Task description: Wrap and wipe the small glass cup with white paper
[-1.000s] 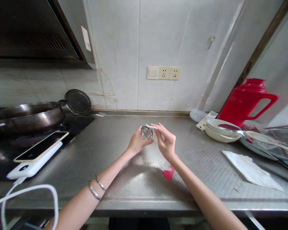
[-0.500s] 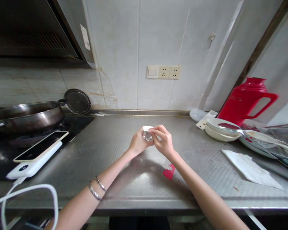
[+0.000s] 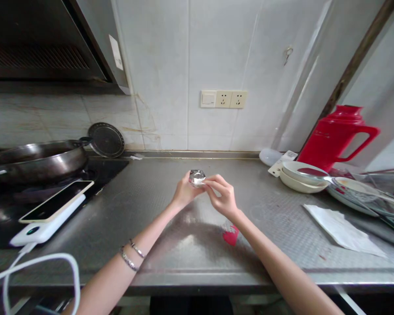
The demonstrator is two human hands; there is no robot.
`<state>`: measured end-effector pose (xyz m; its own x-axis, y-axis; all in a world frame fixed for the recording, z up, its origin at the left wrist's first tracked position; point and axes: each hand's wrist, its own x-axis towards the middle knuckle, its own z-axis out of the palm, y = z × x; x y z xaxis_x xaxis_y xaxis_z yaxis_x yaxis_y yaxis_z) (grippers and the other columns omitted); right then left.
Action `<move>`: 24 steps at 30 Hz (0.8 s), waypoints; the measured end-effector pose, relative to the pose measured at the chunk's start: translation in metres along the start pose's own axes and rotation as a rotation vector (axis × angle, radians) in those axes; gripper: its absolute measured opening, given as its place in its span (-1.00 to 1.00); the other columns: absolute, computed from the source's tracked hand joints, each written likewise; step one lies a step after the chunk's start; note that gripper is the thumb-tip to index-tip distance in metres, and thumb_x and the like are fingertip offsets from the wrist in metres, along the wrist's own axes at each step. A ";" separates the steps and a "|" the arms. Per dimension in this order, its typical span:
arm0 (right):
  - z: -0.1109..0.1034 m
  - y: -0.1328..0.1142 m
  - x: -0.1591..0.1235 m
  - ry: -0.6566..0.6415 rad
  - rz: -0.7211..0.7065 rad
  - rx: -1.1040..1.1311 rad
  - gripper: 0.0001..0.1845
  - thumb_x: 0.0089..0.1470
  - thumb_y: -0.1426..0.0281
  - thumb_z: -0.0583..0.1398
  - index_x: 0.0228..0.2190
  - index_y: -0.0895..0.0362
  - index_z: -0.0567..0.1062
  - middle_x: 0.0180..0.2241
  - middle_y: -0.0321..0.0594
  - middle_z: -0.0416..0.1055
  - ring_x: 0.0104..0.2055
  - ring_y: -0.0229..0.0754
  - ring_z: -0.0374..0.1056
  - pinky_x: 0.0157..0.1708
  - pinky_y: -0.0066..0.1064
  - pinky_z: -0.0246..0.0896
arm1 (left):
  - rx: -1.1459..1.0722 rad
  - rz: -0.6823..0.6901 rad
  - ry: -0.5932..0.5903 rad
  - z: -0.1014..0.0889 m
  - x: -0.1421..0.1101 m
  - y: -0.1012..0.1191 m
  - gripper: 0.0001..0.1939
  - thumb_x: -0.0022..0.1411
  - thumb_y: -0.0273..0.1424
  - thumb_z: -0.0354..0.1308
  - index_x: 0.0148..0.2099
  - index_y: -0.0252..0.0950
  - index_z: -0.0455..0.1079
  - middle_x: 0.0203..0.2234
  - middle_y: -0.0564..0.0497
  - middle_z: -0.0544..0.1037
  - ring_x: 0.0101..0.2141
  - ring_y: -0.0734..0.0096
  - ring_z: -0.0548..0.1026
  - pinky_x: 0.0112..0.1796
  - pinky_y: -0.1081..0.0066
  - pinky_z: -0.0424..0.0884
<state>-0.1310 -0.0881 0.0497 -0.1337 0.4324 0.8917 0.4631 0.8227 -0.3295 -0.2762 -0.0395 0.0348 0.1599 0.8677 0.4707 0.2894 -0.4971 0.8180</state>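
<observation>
A small, shiny silver foil packet (image 3: 197, 176) is held above the middle of the metal counter. My left hand (image 3: 184, 191) is wrapped round its left side and underside. With thumb and fingertips together, my right hand (image 3: 223, 195) pinches the packet's lower right edge. What lies inside the foil cannot be seen. On the counter below, near my right forearm, lies a torn red scrap (image 3: 230, 236) with a silvery upper edge.
To the left, a steel pan (image 3: 39, 161) sits on the black stove, near a phone (image 3: 57, 201) on a white power bank (image 3: 46, 227) with a cable. At right are a red thermos (image 3: 330, 140), stacked bowls (image 3: 302, 183) and a white paper napkin (image 3: 343, 229).
The foil packet has tipped and shifted slightly left; its white top no longer shows and shiny foil faces me. My right fingers have moved from its top to its lower right edge.
</observation>
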 end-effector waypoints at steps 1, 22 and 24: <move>-0.001 0.001 0.001 0.074 0.057 0.001 -0.82 0.15 0.40 0.11 -0.35 0.07 0.53 -0.36 -0.16 0.45 -0.29 -0.17 0.37 -0.29 -0.33 0.29 | 0.000 -0.017 0.002 0.001 0.000 0.002 -0.54 -0.15 -0.25 0.36 -0.20 -0.30 0.34 -0.42 0.04 0.53 -0.41 0.41 0.47 -0.40 0.48 0.32; -0.008 0.018 0.009 -0.265 0.645 0.715 -0.43 -0.09 0.30 0.30 0.00 0.05 0.38 -0.02 -0.18 0.42 -0.06 -0.10 0.39 -0.06 -0.26 0.29 | -0.239 -0.116 -0.229 0.005 -0.004 0.008 -0.38 -0.12 -0.25 0.37 0.01 -0.27 0.30 -0.36 0.01 0.52 -0.46 0.46 0.45 -0.60 0.56 0.38; -0.009 0.018 0.011 -0.284 0.625 0.686 -0.41 -0.11 0.31 0.31 0.01 0.06 0.39 -0.02 -0.17 0.42 -0.07 -0.10 0.40 -0.07 -0.26 0.30 | -0.232 -0.119 -0.229 0.004 -0.004 0.008 -0.38 -0.11 -0.28 0.36 0.02 -0.26 0.30 -0.37 0.03 0.52 -0.48 0.47 0.44 -0.61 0.56 0.37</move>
<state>-0.1160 -0.0718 0.0558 -0.2853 0.8636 0.4158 -0.0777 0.4115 -0.9081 -0.2710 -0.0470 0.0380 0.3536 0.8851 0.3026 0.1009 -0.3577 0.9284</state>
